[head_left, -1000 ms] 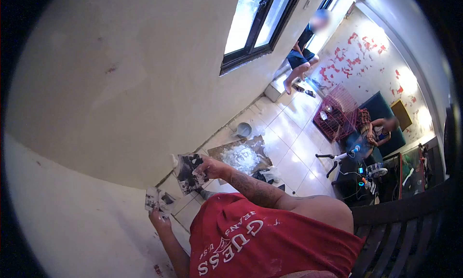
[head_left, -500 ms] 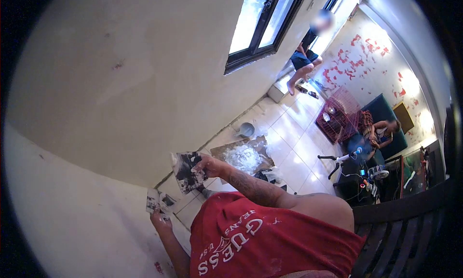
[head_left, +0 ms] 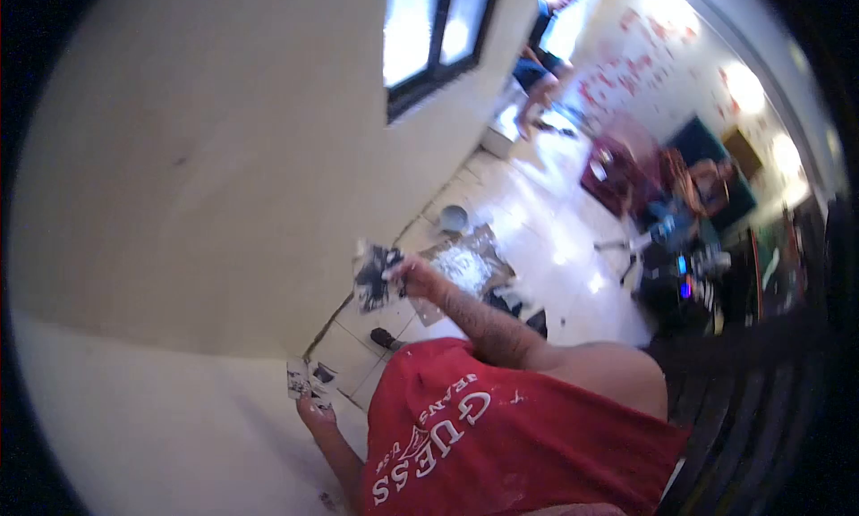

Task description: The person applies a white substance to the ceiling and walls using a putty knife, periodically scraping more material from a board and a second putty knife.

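My right hand is closed around a wide putty knife, its flat blade smeared dark and white, held near the wall. Lower left, my left hand grips a smaller putty knife with whitish residue on it, close to the pale adjoining wall. Blur hides how the fingers of that hand sit on it. Beyond my right forearm, a brown sheet on the tiled floor carries a heap of white paste or powder. A grey bowl stands beside the sheet.
A dark-framed window is in the wall. One person sits by the far window; another sits near a pink wire cage. A dark slatted bench is at lower right. Dark items lie by the sheet.
The view has shifted and blurred, so the window and room appear further left and higher. Both hands still hold their putty knives, and the right one appears slightly higher in view.
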`<state>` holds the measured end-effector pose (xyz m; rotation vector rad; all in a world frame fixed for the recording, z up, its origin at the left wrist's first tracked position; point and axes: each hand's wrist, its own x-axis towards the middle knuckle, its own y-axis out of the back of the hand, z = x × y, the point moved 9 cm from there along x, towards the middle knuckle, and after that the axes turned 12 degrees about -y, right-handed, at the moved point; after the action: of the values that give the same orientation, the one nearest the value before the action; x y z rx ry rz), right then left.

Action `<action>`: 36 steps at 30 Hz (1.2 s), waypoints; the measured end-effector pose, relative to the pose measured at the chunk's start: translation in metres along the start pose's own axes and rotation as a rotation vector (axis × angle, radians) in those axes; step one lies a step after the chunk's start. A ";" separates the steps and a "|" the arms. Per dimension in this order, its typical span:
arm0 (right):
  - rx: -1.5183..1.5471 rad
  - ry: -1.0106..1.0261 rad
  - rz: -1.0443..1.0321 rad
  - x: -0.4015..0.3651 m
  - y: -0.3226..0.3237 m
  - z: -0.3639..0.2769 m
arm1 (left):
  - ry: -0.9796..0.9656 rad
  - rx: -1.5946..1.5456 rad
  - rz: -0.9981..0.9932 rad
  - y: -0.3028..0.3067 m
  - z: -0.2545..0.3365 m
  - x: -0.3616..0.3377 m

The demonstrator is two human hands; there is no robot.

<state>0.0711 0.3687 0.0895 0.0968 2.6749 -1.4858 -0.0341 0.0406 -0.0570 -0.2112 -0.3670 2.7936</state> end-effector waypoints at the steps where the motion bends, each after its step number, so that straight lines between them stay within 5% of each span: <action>1: -0.084 0.137 0.055 -0.012 0.026 -0.020 | 0.081 -0.071 0.025 -0.001 -0.005 0.001; 3: 0.006 0.232 0.114 -0.066 0.006 -0.067 | 0.305 -0.279 0.074 -0.004 -0.017 0.002; 5: -0.024 0.449 0.411 -0.124 0.052 -0.107 | 0.234 -0.153 -0.087 -0.005 -0.014 0.014; 6: -0.041 0.553 0.220 -0.156 0.085 -0.127 | 0.231 -0.103 -0.190 0.002 -0.022 0.020; 9: -0.263 0.920 0.636 -0.303 0.093 -0.188 | 0.118 0.124 -0.363 0.007 -0.013 0.027; 14: -0.405 1.413 0.689 -0.473 -0.058 -0.193 | 0.252 0.075 -0.480 -0.023 0.000 0.028; 17: -0.410 1.349 0.682 -0.486 -0.097 -0.159 | 0.436 -0.190 -0.431 -0.048 0.003 0.020; 22: -0.897 1.008 1.229 -0.466 0.015 -0.084 | 0.369 -0.194 -0.557 -0.084 0.020 0.010; 23: -0.747 0.955 1.320 -0.436 0.017 -0.054 | 0.387 -0.206 -0.570 -0.086 0.013 0.009; 25: -0.233 0.939 0.863 -0.374 0.082 0.000 | 0.363 -0.229 -0.561 -0.091 0.017 0.003; 26: -0.428 0.829 0.731 -0.343 0.110 0.032 | 0.394 -0.221 -0.564 -0.082 0.006 0.004; 27: -0.079 0.772 0.564 -0.296 0.062 0.058 | 0.421 -0.215 -0.565 -0.075 -0.003 0.006; 29: 0.221 0.405 0.542 -0.238 0.083 0.115 | 0.417 -0.248 -0.560 -0.067 -0.004 0.005; 33: 0.317 0.406 0.619 -0.195 0.030 0.136 | 0.550 -0.328 -0.389 -0.056 -0.011 -0.004; 36: 0.286 0.311 0.481 -0.178 0.053 0.145 | 0.353 -0.169 -0.559 -0.049 -0.028 0.016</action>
<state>0.2593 0.2710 -0.0136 0.9834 2.3627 -1.7707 -0.0300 0.0967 -0.0719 -0.5396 -0.4856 2.1273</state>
